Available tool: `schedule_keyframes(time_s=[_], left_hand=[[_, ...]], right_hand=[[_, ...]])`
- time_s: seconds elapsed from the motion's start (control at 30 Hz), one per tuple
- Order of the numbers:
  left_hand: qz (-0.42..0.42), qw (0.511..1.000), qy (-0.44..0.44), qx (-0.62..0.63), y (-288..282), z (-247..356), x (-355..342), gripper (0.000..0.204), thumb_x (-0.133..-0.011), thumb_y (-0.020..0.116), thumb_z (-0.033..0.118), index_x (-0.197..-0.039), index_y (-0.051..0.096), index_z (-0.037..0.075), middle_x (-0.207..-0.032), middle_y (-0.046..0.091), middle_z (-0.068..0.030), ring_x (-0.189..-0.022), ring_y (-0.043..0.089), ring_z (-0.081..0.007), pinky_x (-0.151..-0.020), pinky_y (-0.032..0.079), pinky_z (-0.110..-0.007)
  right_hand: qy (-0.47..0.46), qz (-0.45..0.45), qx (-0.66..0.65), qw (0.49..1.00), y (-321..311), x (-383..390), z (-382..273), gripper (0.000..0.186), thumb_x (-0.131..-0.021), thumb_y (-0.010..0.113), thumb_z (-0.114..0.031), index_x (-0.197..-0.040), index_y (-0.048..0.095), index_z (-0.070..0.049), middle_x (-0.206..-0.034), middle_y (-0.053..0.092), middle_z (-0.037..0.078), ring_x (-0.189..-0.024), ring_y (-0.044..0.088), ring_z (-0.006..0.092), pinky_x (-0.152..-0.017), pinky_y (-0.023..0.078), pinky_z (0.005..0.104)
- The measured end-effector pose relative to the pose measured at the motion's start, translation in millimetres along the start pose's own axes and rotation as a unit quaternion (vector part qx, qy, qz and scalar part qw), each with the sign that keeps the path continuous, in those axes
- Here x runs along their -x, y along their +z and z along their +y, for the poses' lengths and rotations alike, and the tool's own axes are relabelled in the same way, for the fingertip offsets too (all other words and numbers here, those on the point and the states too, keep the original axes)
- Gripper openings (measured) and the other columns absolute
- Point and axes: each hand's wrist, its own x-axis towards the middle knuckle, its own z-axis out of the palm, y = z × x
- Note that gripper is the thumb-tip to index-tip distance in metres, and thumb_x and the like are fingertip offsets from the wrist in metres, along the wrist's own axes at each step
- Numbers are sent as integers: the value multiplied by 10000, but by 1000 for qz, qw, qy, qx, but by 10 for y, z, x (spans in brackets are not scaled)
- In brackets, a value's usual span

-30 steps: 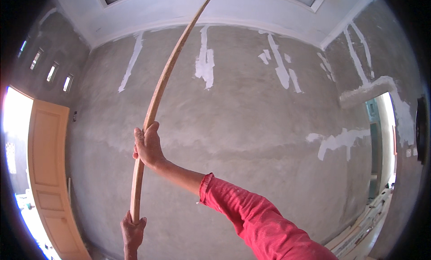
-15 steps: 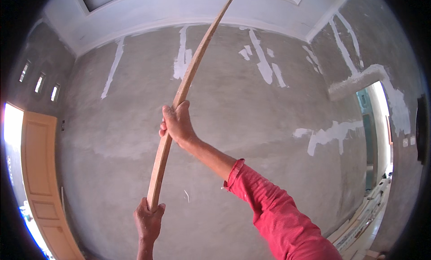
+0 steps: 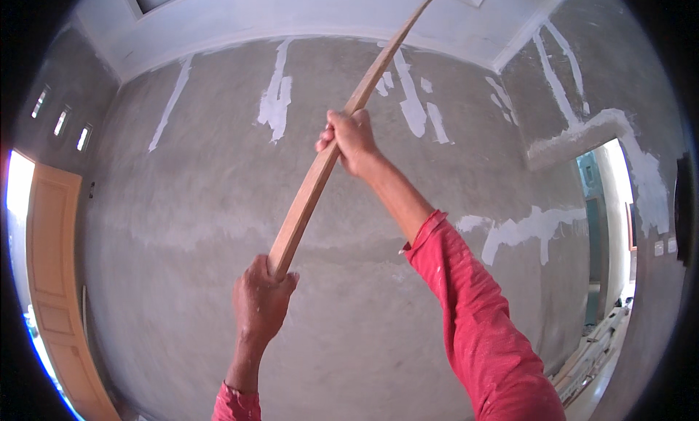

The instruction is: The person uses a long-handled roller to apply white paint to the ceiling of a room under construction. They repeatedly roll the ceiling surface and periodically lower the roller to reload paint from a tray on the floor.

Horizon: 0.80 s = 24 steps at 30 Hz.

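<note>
Your long, squared, brown wooden pole [image 3: 309, 195] leans more to the right than a second ago.
Before the grey plaster wall [image 3: 364, 304], your left hand [image 3: 263, 301] has fingers curled around its lower end, your right hand [image 3: 353, 141] likewise farther up; both seem to steer it.

No lettering or numbers readable — as far as shows.
</note>
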Motion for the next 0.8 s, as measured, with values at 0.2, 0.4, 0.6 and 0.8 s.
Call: schedule_keyframes(time_s=[0.2, 0.4, 0.6, 0.8], left_hand=[[-3, 1000, 22, -4, 143, 522, -253, 293, -809, 723, 240, -851, 548, 9, -697, 594, -165, -650, 589, -323, -618, 458, -443], [8, 998, 65, -5, 275, 747, -580, 308, -803, 720, 260, -859, 568, -1, -732, 625, -161, -700, 613, -341, -650, 474, -448], [5, 995, 94, -44, 114, 861, -969, 307, -792, 714, 270, -900, 594, 8, -783, 651, -149, -758, 639, -327, -690, 498, -441], [-2, 995, 86, -40, -159, 764, -1138, 298, -774, 708, 256, -914, 609, 12, -786, 655, -144, -764, 644, -330, -696, 502, -444]], right_hand=[[-15, -3, 12, 1000, -378, -257, -442, 209, -920, 528, -58, -735, 434, -37, -628, 464, 53, -530, 488, 183, -561, 504, 365], [-11, 27, -1, 1000, -613, -587, -619, 179, -930, 538, -44, -788, 430, -23, -666, 441, 61, -590, 478, 187, -579, 503, 369], [-30, 24, -31, 999, -647, -1015, -731, 125, -897, 524, -67, -791, 467, -33, -676, 519, 91, -629, 607, 252, -593, 548, 380], [-39, 30, -48, 998, -309, -1142, -698, 160, -951, 531, -48, -832, 431, -10, -711, 438, 63, -597, 471, 175, -588, 518, 362]])
